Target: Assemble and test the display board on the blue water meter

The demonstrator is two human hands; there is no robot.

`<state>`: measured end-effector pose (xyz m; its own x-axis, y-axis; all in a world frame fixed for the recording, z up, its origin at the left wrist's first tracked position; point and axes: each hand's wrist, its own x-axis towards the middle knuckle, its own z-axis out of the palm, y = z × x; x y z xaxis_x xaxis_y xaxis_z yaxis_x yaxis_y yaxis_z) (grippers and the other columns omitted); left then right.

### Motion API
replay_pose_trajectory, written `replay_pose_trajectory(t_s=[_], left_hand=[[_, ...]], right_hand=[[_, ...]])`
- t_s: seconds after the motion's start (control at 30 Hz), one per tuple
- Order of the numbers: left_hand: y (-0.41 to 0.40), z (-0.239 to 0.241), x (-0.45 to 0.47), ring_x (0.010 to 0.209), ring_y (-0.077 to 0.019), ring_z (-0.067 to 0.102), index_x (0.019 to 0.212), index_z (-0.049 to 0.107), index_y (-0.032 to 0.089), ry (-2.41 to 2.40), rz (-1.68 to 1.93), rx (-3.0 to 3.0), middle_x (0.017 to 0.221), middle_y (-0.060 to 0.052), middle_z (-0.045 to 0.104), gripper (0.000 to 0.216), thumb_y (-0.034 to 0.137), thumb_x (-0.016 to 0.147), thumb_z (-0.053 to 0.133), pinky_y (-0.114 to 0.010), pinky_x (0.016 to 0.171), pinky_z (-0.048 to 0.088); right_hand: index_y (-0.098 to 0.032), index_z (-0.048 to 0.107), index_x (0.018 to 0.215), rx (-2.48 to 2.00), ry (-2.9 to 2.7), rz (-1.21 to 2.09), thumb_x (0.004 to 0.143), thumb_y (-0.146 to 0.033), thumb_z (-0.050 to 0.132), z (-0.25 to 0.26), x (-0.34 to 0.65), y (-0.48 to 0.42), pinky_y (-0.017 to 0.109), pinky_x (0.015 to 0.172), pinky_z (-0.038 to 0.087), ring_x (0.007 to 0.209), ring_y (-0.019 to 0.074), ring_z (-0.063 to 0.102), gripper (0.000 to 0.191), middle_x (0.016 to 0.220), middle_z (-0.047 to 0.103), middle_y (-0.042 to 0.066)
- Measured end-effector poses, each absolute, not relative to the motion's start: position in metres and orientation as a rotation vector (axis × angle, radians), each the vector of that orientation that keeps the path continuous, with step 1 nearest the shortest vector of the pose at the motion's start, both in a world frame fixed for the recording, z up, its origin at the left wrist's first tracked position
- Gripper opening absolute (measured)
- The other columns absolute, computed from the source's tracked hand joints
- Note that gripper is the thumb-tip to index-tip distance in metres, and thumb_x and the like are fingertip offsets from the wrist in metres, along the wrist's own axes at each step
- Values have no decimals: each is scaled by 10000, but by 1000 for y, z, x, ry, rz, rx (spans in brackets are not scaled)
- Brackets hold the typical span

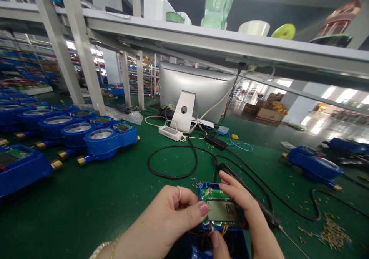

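Low in the middle of the view, both my hands hold a small green circuit board with a lit LCD (221, 211), seated in a blue frame. My left hand (168, 216) grips its left side, thumb on the board's edge beside the display. With fingers along the top and right edge and the thumb at the bottom, my right hand (248, 216) closes round the other side. Coloured wires (224, 229) run down from the board toward a blue meter housing (233, 245) beneath, partly hidden by my hands. Behind my right hand lies a black electric screwdriver (266, 213).
Several blue water meters (111, 141) with brass ends stand in rows at left. Another blue meter (314, 163) lies at right, near a pile of small screws (334, 232). A black cable (173, 177) loops across the green table before a monitor (198, 90). A shelf (184, 30) spans overhead.
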<state>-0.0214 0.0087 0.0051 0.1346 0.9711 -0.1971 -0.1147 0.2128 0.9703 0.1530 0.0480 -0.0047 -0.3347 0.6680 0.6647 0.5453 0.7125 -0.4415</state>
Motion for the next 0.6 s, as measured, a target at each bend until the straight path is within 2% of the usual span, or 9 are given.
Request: replay_pose_trajectory(t_s=[0.07,0.2,0.3,0.4,0.6], left_hand=[[8,5,-20,543,-84,314,713,550,149,1122,1036,998,626,51,451,460,585,680,695,-235,476,214],[8,7,-18,530,-78,317,674,555,147,1084,1056,954,616,45,486,475,590,642,723,-234,466,197],[7,7,-17,527,-74,318,684,560,141,1078,1082,939,606,48,486,458,565,653,731,-232,462,190],[7,6,-17,525,-72,325,714,556,141,1066,1064,955,616,46,494,442,549,679,720,-230,462,198],[8,7,-18,512,-74,318,691,538,152,1077,1040,980,601,54,465,482,597,650,716,-234,451,198]], right_hand=[[-311,484,1275,-928,-2024,166,707,-175,567,-4,154,42,467,838,569,1114,312,601,590,1272,590,37],[-273,457,1257,-933,-2036,150,645,-165,559,-6,152,34,489,897,510,1177,337,541,630,1358,509,72],[-234,442,1228,-973,-2031,129,662,-204,515,-8,147,32,517,947,424,1201,339,495,572,1375,463,99],[-245,445,1204,-1025,-2003,86,682,-206,448,-11,141,29,528,960,356,1202,320,464,524,1352,454,77],[-258,427,1225,-1013,-2014,83,654,-136,413,-12,140,27,531,983,372,1213,290,457,584,1349,453,56]])
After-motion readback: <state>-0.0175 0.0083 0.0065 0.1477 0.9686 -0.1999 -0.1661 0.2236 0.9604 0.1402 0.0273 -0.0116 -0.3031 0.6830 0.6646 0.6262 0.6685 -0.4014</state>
